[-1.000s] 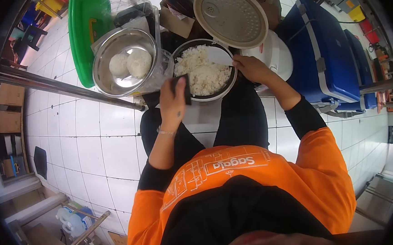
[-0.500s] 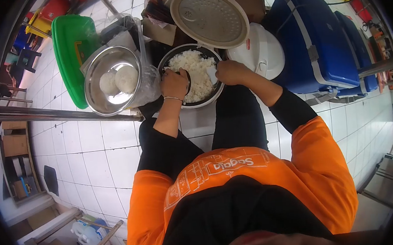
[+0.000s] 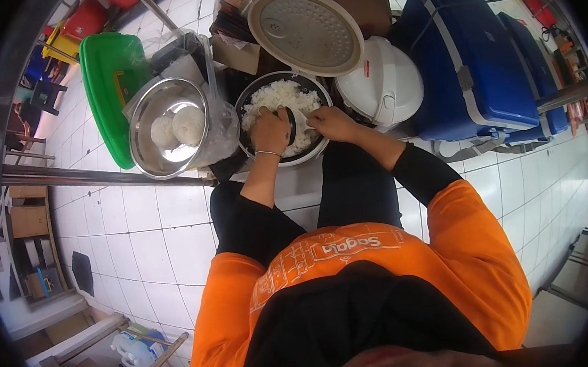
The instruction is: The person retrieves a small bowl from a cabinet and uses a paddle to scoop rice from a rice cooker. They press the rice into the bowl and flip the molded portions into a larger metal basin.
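Observation:
White rice [image 3: 286,92] fills an open rice cooker pot [image 3: 242,100] in front of me. My left hand [image 3: 271,132] is over the left part of the pot, closed round a small dark-rimmed bowl [image 3: 292,126] tipped on its side. Pinched in my right hand [image 3: 332,124] is a white rice paddle [image 3: 302,119], its blade beside the bowl's opening. Left of the pot, a steel bowl [image 3: 141,155] holds two rounded rice mounds [image 3: 188,126]. The cooker's perforated lid [image 3: 311,33] stands open behind the pot.
A closed white rice cooker [image 3: 386,85] stands right of the pot, with a large blue cooler box [image 3: 480,61] beyond it. A green lid [image 3: 101,101] and clear plastic bag [image 3: 223,130] flank the steel bowl. A metal rail [image 3: 103,178] runs at the left.
My right hand and the paddle have moved left, close to the small bowl. My left hand has shifted slightly right, and the small bowl's rim now faces the paddle.

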`<control>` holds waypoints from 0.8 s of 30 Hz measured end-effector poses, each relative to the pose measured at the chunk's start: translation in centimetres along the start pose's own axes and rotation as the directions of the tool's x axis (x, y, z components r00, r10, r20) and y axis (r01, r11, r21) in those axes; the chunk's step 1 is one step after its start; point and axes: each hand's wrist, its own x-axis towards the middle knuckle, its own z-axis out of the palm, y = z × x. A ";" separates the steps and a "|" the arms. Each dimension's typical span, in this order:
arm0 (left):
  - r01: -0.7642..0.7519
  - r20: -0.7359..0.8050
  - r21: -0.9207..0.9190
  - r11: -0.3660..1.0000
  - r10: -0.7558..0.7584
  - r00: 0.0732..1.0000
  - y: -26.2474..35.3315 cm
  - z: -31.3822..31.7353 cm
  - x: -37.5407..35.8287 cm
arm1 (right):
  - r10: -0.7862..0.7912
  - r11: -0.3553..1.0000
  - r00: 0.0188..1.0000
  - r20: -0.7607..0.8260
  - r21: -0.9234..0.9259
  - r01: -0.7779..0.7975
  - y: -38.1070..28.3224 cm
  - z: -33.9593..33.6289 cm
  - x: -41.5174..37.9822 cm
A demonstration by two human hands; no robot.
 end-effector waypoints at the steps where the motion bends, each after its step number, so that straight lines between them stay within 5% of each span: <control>1: 0.016 -0.014 -0.047 0.999 -0.017 1.000 -0.2 -0.1 -0.1 | 0.032 0.998 0.999 -0.036 0.061 -0.030 -1.2 -0.2 -0.4; 3: 0.034 -0.025 -0.091 0.995 -0.037 0.999 -0.5 -0.6 -0.4 | 0.066 0.990 0.995 -0.068 0.128 -0.057 -3.2 -1.2 -0.5; 9: -0.088 -0.176 -0.170 0.981 0.058 0.983 -2.9 -1.9 0.9 | -0.019 0.991 1.000 0.007 -0.131 0.020 -8.8 -4.3 0.0; 12: -0.133 -0.105 -0.403 0.906 0.099 0.990 -3.3 -2.6 0.2 | 0.024 0.952 0.998 0.061 -0.306 -0.004 -9.0 -4.8 -0.4; 14: 0.336 0.219 -0.765 0.550 -0.269 0.938 -1.0 -4.9 -0.5 | 0.083 0.967 0.994 0.069 -0.247 -0.064 -7.9 -5.6 -0.7; 15: 0.334 0.219 -0.764 0.552 -0.266 0.939 -1.3 -4.9 -0.2 | 0.085 0.967 0.994 0.066 -0.246 -0.066 -6.3 -5.5 -0.7; 17: 0.455 0.424 -0.867 0.203 -0.181 0.888 -2.4 -4.7 0.5 | 0.019 0.999 0.997 -0.074 0.034 -0.016 -2.0 -4.3 -0.5; 21: 0.451 0.434 -0.892 0.033 -0.224 0.873 -2.6 -4.9 0.8 | 0.142 0.964 0.981 -0.133 0.242 -0.107 0.7 -3.6 -1.0; 23: 0.455 0.448 -0.890 0.023 -0.146 0.882 -2.9 -4.7 0.8 | 0.473 0.561 0.868 0.152 0.707 -0.430 -1.5 -3.3 -1.9; 24: 0.458 0.450 -0.888 0.028 -0.144 0.881 -2.4 -5.0 0.6 | 0.475 0.557 0.867 0.151 0.711 -0.429 -1.8 -2.6 -2.1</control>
